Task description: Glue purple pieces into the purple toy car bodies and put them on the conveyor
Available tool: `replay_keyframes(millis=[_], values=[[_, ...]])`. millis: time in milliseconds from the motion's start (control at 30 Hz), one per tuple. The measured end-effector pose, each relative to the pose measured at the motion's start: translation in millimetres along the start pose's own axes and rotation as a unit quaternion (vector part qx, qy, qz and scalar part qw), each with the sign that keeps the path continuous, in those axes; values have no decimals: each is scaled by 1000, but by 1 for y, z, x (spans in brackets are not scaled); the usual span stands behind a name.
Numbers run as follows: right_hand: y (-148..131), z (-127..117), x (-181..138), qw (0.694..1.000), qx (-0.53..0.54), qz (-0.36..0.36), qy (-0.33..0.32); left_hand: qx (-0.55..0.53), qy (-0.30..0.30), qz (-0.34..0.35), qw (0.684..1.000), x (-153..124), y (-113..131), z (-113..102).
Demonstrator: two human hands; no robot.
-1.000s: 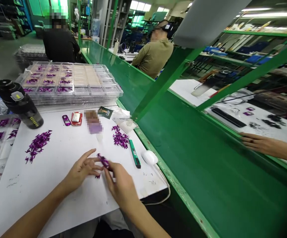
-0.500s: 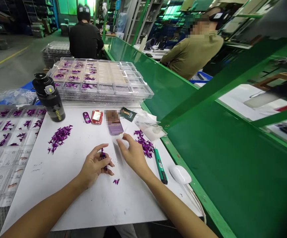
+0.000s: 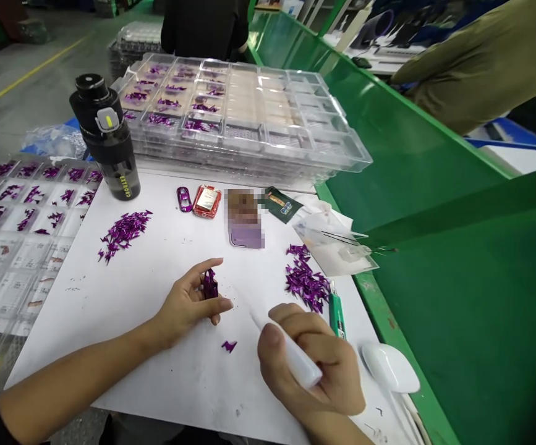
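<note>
The left hand (image 3: pixel 185 306) pinches purple metallic slivers (image 3: pixel 211 284). The right hand (image 3: pixel 311 364) grasps a white plastic stick (image 3: pixel 298 358).

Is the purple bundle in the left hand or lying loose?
Held: the purple bundle sits between thumb and fingers of the left hand.

Bright even light, warped wide-angle edges
</note>
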State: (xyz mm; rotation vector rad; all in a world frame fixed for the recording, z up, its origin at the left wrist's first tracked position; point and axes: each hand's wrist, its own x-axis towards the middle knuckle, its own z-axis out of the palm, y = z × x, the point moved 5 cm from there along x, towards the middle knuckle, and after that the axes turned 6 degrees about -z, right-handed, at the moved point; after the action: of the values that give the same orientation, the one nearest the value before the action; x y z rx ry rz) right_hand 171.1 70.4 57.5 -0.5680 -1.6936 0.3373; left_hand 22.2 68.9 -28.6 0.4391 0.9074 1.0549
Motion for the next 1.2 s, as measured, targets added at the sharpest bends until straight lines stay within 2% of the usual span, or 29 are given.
replay_keyframes(millis=[67, 233, 400, 600, 1200], values=[[-3, 4, -4, 999, -30, -20, -32, 4, -8, -1, 1000, -1, 1, 1], [-10, 5, -5, 997, -43, -50, -39, 6, -6, -9, 1000, -2, 3, 1], [-12, 8, -6, 995, -46, -42, -77, 4, -7, -10, 1000, -2, 3, 0], [-10, 8, -9, 995, -69, -55, -48, 3, -9, -13, 1000, -1, 1, -1], [-11, 6, -8, 990, -106, -36, -87, 15, -19, -13, 1000, -1, 0, -3]])
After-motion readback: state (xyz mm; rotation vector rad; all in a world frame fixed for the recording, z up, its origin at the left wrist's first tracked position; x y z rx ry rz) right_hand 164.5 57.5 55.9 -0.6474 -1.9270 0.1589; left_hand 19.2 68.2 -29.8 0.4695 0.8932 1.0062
